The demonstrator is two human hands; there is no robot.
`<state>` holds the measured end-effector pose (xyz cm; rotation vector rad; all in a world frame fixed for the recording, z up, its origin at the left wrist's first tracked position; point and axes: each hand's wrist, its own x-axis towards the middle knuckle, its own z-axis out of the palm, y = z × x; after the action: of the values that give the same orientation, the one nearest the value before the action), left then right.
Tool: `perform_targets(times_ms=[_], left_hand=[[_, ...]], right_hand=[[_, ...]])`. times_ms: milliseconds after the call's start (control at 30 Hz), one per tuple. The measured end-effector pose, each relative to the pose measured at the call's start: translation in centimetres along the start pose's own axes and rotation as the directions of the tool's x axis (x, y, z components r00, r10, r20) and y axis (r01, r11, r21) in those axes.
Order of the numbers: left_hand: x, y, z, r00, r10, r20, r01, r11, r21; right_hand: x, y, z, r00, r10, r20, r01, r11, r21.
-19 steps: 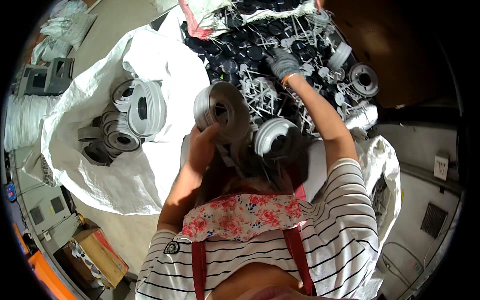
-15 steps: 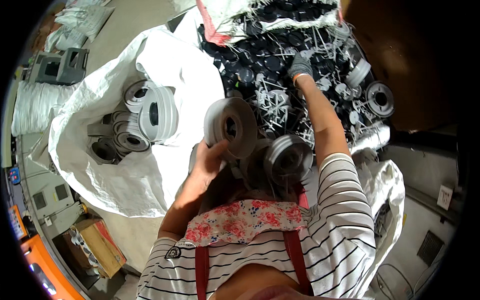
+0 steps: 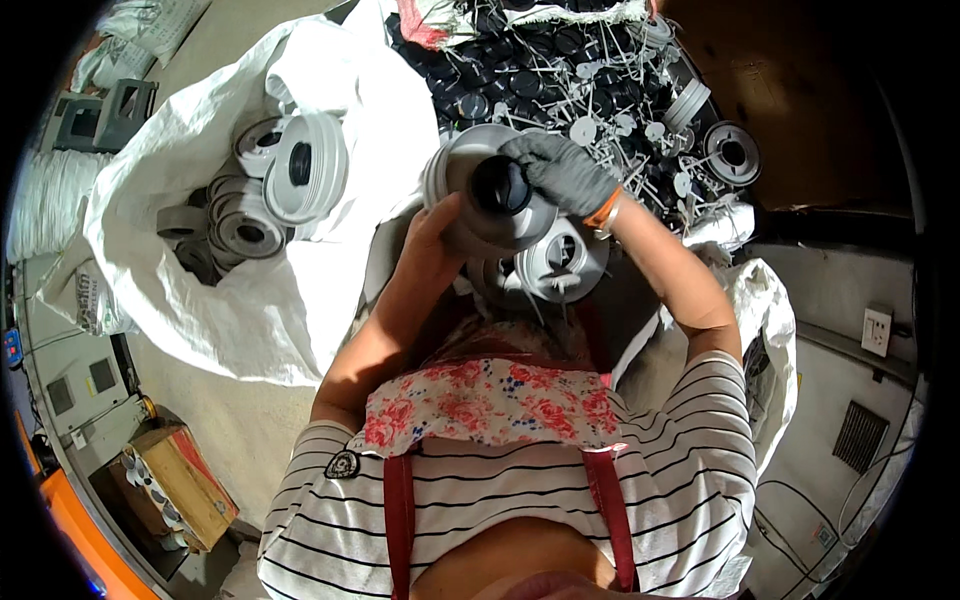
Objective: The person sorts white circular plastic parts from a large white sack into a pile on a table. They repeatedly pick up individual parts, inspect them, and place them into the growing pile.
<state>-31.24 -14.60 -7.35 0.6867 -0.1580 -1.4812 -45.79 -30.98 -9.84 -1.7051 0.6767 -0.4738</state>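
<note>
My left hand (image 3: 430, 245), bare, grips the near left rim of a round grey plastic flanged part (image 3: 455, 165) in front of my chest. A black round cap (image 3: 500, 187) sits at the centre hole of that part. My right hand (image 3: 568, 172), in a grey glove, closes on the cap's far right edge, its fingertips partly hidden. How deep the cap sits in the hole I cannot tell. Below the held part, near my lap, lie more grey flanged parts (image 3: 565, 265). Beyond my hands spreads a heap of black caps (image 3: 525, 85) mixed with thin pale plastic sprues (image 3: 583, 130).
On the left stands a large open white woven sack (image 3: 300, 335) with several grey flanged parts (image 3: 310, 185) inside. Two more lie at the heap's right edge, one a grey ring (image 3: 732, 152). A cardboard box (image 3: 185, 485) stands at lower left, a white bag (image 3: 765, 310) at right.
My right hand has come back from the heap to the held grey part, bringing a black cap to its centre. The left hand has raised the part slightly up and right.
</note>
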Motion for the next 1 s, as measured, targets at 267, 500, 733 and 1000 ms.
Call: perform_targets(times_ms=[267,500,733,1000], left_hand=[[-6.2,0.7,-3.2,0.989,0.089,0.115,-0.115,0.961,0.250],[-9.0,0.8,-2.7,0.993,0.060,0.098,-0.088,0.947,0.309],[-9.4,1.0,-3.4,1.000,-0.012,-0.017,0.015,0.985,0.173],[-10.7,0.0,-3.9,1.000,-0.014,0.017,0.007,0.925,0.379]], right_hand=[[-4.2,-6.0,5.9,0.954,-0.193,0.231,0.295,0.752,-0.589],[-6.5,-5.6,8.6,0.924,-0.309,0.224,0.376,0.633,-0.676],[-8.3,-8.8,7.9,0.825,-0.311,0.471,0.539,0.685,-0.490],[-9.4,-6.4,8.2,0.729,-0.434,0.530,0.685,0.449,-0.574]])
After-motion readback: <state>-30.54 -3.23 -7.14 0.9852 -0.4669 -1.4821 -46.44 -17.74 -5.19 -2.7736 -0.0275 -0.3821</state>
